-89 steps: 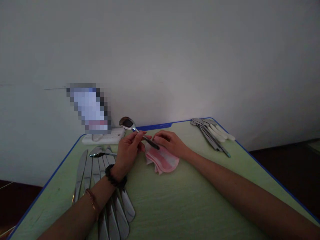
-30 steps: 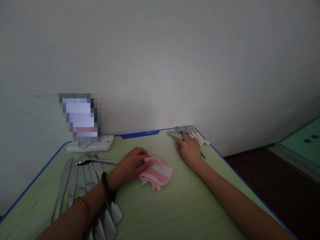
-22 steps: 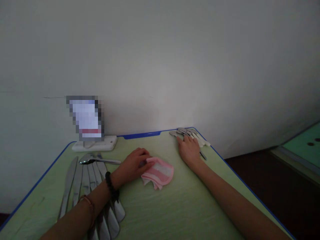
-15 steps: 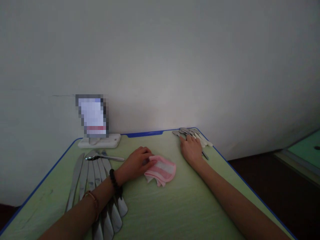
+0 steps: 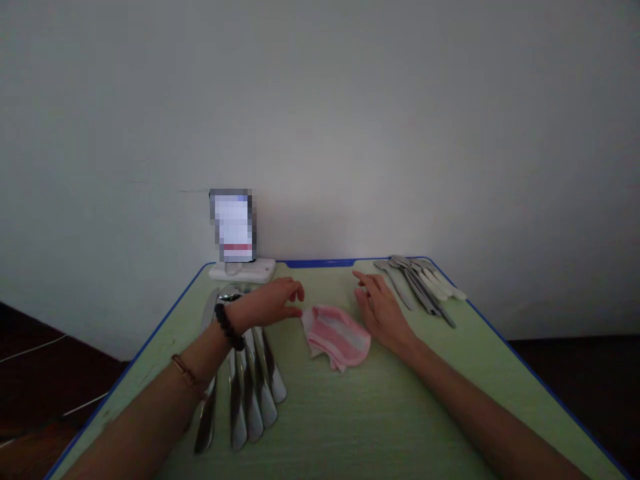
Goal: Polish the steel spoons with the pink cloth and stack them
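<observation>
A folded pink-and-white striped cloth (image 5: 340, 339) lies on the table between my two hands. My left hand (image 5: 274, 301) hovers just left of the cloth, thumb and curved fingers apart, nothing held. The thumb tip is close to the cloth's upper left corner; whether it touches I cannot tell. Under my left wrist and forearm lie several silver table knives (image 5: 254, 400), side by side, partly hidden, with a spoon (image 5: 231, 291) across their far ends. My right hand (image 5: 384, 308) is right of the cloth, index finger stretched out and thumb apart, holding nothing.
To the right, a group of spoons and other cutlery (image 5: 417, 283) lies by the table's far corner, some with white handles (image 5: 440, 287). A phone with a blurred screen (image 5: 234, 225) stands on a white base (image 5: 250, 269) at the back left. A wall (image 5: 350, 133) rises behind the green table (image 5: 350, 427).
My right hand has come back from the cutlery at the far right towards the cloth. My left hand has come off the cloth, its fingers opening. The view has turned left.
</observation>
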A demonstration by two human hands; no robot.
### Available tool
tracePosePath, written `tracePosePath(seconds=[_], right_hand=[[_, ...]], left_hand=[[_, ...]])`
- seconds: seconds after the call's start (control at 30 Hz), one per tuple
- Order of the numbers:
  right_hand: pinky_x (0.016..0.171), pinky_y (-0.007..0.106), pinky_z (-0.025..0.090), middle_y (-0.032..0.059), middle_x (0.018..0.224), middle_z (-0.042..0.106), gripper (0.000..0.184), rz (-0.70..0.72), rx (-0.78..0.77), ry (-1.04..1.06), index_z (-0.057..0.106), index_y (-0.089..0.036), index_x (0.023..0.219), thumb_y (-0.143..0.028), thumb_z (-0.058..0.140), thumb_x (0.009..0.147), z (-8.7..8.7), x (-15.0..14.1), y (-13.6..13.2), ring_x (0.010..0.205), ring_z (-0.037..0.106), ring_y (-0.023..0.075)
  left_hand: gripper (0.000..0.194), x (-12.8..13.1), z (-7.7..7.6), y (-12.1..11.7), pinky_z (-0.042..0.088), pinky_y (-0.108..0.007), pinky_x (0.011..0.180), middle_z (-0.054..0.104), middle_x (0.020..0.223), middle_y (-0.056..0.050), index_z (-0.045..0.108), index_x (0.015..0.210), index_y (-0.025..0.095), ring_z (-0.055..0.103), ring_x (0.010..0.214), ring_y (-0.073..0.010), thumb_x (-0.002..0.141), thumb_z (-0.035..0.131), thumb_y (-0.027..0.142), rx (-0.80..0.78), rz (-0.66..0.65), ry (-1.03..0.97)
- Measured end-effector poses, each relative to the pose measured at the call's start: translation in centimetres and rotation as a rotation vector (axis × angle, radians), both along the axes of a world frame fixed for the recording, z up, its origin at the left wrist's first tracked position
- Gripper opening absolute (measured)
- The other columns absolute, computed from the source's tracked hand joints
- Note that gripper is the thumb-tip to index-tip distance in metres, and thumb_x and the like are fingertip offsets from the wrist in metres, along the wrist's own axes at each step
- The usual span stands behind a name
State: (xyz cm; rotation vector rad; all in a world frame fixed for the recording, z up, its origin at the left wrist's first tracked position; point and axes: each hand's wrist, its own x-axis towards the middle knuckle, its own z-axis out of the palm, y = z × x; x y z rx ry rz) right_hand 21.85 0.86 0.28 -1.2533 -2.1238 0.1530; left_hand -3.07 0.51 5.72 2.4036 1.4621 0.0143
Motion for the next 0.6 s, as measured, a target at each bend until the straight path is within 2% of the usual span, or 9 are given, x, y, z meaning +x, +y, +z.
tracePosePath(seconds=[0.07,0.13,0.2,0.33,0.47,0.6], right_hand=[[0.084,0.035,0.044,0.0117,0.108,0.056,0.041,0.138,-0.099,0.037,0.048,-0.019,0.13,-0.032,0.035,0.093,0.0,-1.4,-0.8,0.093,0.056,0.0194],[0.09,0.041,0.041,0.011,0.113,0.056,0.047,0.205,-0.131,-0.093,0.053,-0.023,0.126,-0.041,0.055,0.083,0.0,-2.6,-1.1,0.102,0.052,0.0245],[0.092,0.042,0.04,0.0116,0.112,0.057,0.049,0.186,-0.171,-0.131,0.055,-0.021,0.123,-0.038,0.062,0.077,-0.2,-3.3,-1.0,0.103,0.051,0.0257],[0.084,0.036,0.043,0.0112,0.095,0.064,0.028,0.08,-0.269,-0.009,0.06,-0.013,0.106,-0.025,0.05,0.082,-0.4,-3.6,0.1,0.089,0.056,0.0219],[0.079,0.033,0.046,0.0105,0.097,0.065,0.032,-0.015,-0.272,0.251,0.052,-0.013,0.112,-0.027,0.045,0.083,-0.6,-3.0,0.8,0.086,0.06,0.0206],[0.082,0.034,0.046,0.0107,0.099,0.065,0.03,-0.053,-0.251,0.385,0.051,-0.014,0.109,-0.028,0.041,0.085,-0.6,-2.6,1.0,0.09,0.06,0.0205]], left_hand=[[0.024,-1.6,0.8,0.2,0.046,-0.024,0.073,0.066,0.094,-0.003,0.061,0.103,0.02,0.062,0.087,-0.0177,0.08,0.059,0.026,-0.077,0.13,0.204],[0.028,-2.9,1.0,0.2,0.047,-0.028,0.071,0.068,0.095,-0.007,0.062,0.102,0.019,0.064,0.087,-0.0226,0.074,0.062,0.021,-0.074,0.216,0.282],[0.032,-3.4,0.9,0.0,0.048,-0.031,0.07,0.068,0.1,-0.011,0.063,0.101,0.018,0.065,0.089,-0.0273,0.069,0.064,0.02,-0.066,0.269,0.333],[0.028,-2.4,0.4,-0.6,0.05,-0.036,0.07,0.068,0.104,-0.014,0.061,0.102,0.019,0.065,0.093,-0.0301,0.074,0.057,0.018,-0.035,0.288,0.376],[0.022,-0.4,0.6,-1.4,0.051,-0.041,0.072,0.069,0.098,-0.018,0.063,0.096,0.016,0.067,0.091,-0.0309,0.084,0.045,0.021,0.02,0.284,0.403],[0.03,0.8,0.9,-2.1,0.052,-0.041,0.068,0.07,0.094,-0.02,0.059,0.106,0.013,0.068,0.086,-0.0328,0.078,0.049,0.014,0.067,0.277,0.415]])
